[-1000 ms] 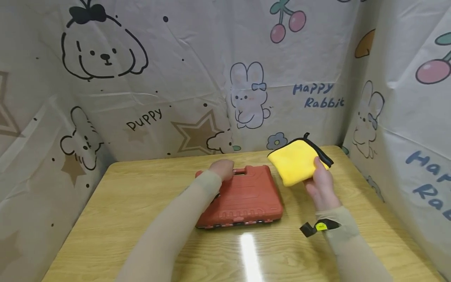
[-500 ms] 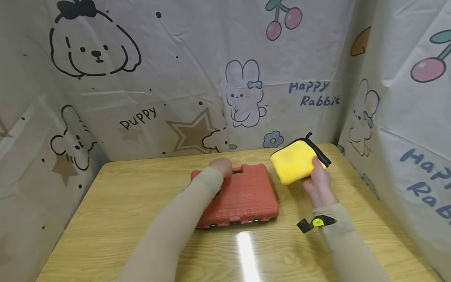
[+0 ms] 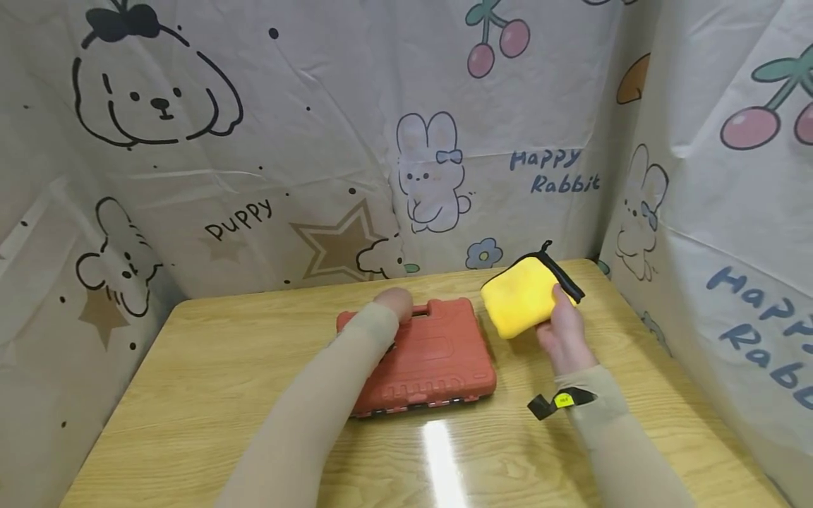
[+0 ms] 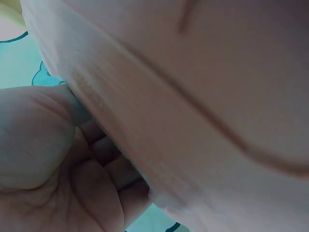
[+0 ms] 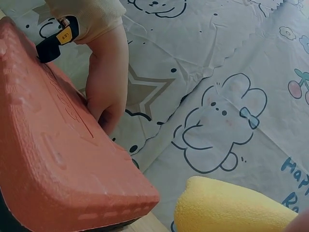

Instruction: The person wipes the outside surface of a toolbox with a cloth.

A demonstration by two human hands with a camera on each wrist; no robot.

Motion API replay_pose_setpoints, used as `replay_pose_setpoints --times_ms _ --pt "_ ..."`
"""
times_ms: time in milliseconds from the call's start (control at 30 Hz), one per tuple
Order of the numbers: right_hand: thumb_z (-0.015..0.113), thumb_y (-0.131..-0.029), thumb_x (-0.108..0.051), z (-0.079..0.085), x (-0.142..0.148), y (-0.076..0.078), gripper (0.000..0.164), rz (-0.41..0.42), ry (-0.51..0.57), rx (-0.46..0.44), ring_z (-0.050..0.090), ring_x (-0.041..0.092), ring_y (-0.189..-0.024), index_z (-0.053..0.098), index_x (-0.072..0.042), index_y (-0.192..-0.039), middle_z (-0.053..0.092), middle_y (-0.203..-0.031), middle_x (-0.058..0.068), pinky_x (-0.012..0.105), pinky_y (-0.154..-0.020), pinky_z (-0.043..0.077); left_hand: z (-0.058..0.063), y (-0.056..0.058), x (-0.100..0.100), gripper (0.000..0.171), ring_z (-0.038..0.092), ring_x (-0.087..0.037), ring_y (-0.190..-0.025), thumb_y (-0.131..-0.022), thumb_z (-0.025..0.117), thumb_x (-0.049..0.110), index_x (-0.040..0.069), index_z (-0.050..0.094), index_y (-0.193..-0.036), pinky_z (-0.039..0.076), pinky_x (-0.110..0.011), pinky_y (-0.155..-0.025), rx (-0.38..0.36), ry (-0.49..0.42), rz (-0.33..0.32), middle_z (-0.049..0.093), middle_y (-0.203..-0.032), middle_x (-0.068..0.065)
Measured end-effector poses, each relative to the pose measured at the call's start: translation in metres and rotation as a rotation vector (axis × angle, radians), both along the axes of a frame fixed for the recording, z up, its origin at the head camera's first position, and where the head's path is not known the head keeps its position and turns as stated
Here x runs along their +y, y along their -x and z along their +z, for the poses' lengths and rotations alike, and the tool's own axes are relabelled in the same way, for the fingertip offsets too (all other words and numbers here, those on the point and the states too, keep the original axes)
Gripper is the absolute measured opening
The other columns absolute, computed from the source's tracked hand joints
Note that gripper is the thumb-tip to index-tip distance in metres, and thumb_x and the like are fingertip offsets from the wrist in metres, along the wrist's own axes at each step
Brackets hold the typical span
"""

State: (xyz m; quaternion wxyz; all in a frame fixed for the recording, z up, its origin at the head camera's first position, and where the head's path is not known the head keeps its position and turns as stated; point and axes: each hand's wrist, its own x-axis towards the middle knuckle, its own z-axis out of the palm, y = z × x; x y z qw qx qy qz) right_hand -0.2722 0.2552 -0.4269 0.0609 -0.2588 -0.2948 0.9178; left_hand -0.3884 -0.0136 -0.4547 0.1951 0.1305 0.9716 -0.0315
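Note:
A red plastic tool case (image 3: 438,360) lies on the wooden table, its handle side facing the back wall. My left hand (image 3: 395,302) reaches over the case and grips its handle. In the left wrist view the fingers (image 4: 99,140) of that hand curl in behind the case, which fills most of the picture; their tips are hidden. To the right, my right hand (image 3: 565,331) holds up a yellow zip pouch (image 3: 517,296) with black edging, thumb on its front face. The right wrist view has the pouch at the bottom right, beside the red case.
The wooden table (image 3: 222,367) runs back to a white cloth wall (image 3: 317,141) printed with cartoon animals. Another printed cloth side (image 3: 711,226) stands along the right edge. A black strap with a yellow label (image 3: 564,401) is on the right wrist.
The whole scene slides slightly left as the head view turns right. Both hands keep their hold, the left on the case handle and the right on the pouch.

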Motion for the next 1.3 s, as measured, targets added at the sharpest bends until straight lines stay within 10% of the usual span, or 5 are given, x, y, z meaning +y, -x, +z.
replay_pose_setpoints --times_ms 100,567,1000,1300 --pt "0.047 -0.109 -0.036 0.0 -0.001 -0.001 0.055 0.001 -0.005 -0.002 0.043 0.004 -0.138 0.031 -0.026 -0.161 0.052 -0.133 -0.012 0.024 -0.12 0.034 0.019 -0.016 0.0 0.026 0.055 -0.014 -0.09 -0.107 0.051 0.013 0.009 0.077 -0.109 0.053 -0.031 -0.089 -0.006 -0.007 0.005 0.072 -0.12 -0.004" --pt "0.046 -0.11 -0.037 0.0 -0.002 -0.001 0.055 0.011 -0.028 -0.008 0.043 0.005 -0.138 0.031 -0.026 -0.162 0.05 -0.139 -0.011 0.024 -0.12 0.034 0.022 -0.022 -0.007 0.021 0.053 -0.015 -0.089 -0.106 0.054 0.009 0.01 0.075 -0.106 0.049 -0.03 -0.085 -0.01 -0.02 -0.043 0.071 -0.117 -0.004" --pt "0.046 -0.11 -0.035 0.002 -0.001 -0.001 0.054 -0.004 -0.012 -0.019 0.042 0.004 -0.138 0.032 -0.025 -0.161 0.05 -0.138 -0.011 0.024 -0.12 0.034 0.052 -0.039 -0.02 0.018 0.054 -0.02 -0.09 -0.105 0.05 0.005 0.01 0.067 -0.111 0.047 -0.034 -0.081 -0.018 -0.151 -0.043 0.067 -0.112 -0.007" --pt "0.045 -0.11 -0.034 0.001 0.001 -0.001 0.055 0.008 -0.007 0.001 0.042 0.002 -0.136 0.03 -0.025 -0.162 0.052 -0.131 -0.012 0.021 -0.119 0.033 0.071 -0.037 -0.022 0.02 0.068 -0.028 -0.11 -0.108 0.048 0.006 0.003 0.06 -0.125 0.056 -0.042 -0.096 0.174 -0.166 -0.17 0.069 -0.119 -0.015"
